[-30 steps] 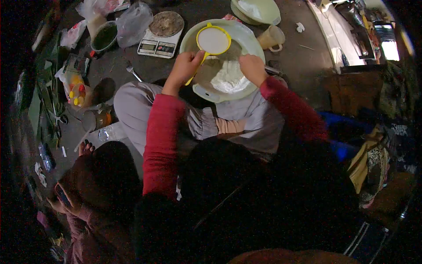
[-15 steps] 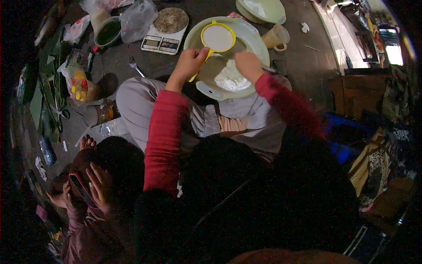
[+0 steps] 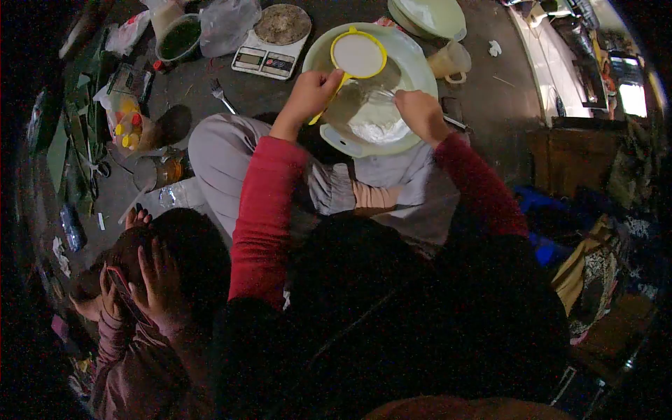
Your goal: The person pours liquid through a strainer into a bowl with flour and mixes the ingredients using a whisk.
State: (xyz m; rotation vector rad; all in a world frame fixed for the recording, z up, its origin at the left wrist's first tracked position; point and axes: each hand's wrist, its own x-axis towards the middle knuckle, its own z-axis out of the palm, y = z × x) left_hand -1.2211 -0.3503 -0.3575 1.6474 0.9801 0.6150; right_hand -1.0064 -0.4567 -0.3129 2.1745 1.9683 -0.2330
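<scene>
My left hand (image 3: 305, 100) is closed around the handle of a yellow-rimmed strainer (image 3: 359, 56), which is held over the far side of a large pale green basin (image 3: 425, 73). The strainer's round mesh looks white; whether anything lies in it I cannot tell. My right hand (image 3: 422, 114) is wrapped around a whisk (image 3: 379, 96), its wire end pointing left into the basin. Just below the wires, a mound of white powder or paste (image 3: 378, 128) lies in the near part of the basin. The basin rests against my crossed legs.
A kitchen scale (image 3: 266, 59) with a round dark piece on it stands left of the basin. A plastic jug (image 3: 450, 61) and a second green basin (image 3: 428, 19) are on the right. A fork (image 3: 224, 96) lies nearby. At lower left, another person holds a phone (image 3: 126, 289).
My right hand has moved right and turned, so the whisk's wires now show. The strainer stays over the basin in my left hand. The whole view has shifted slightly.
</scene>
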